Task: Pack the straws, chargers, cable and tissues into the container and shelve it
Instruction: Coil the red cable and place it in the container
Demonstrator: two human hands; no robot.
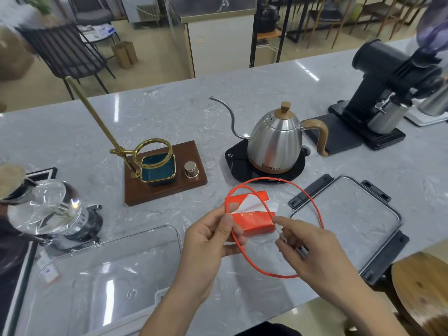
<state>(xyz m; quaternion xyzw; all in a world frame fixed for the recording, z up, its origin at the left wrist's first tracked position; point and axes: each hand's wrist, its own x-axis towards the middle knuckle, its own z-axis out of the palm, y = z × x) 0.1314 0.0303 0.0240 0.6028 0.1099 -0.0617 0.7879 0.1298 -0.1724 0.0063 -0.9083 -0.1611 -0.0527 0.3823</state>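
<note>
Nearest, at the lower left, the clear container (101, 275) sits on the marble counter (242, 93), and nothing can be made out inside it. Just right of it both hands are raised over the counter, working the red cable (312, 209), which is looped into a wide coil. The left hand (208, 241) pinches the cable between thumb and fingers where the loops cross; the right hand (315, 248) has its thumb and forefinger closed on the cable's pale plug end. Right behind the hands, seen through the coil, the red tissue pack (252, 224) lies flat on the counter, a white sheet showing at its opening. To the right the clear lid (349, 214) lies flat, with its black latches spread outward, and a wooden stool (421, 287) stands at the near right edge. At the left edge a glass siphon brewer (48, 209) appears blurred. Further back a wooden stand (164, 175) carries a brass ring and a blue dish. Right of it a steel kettle (274, 139) sits on a black base. At the far right stands a black grinder (388, 78). No straws or chargers are in sight.
</note>
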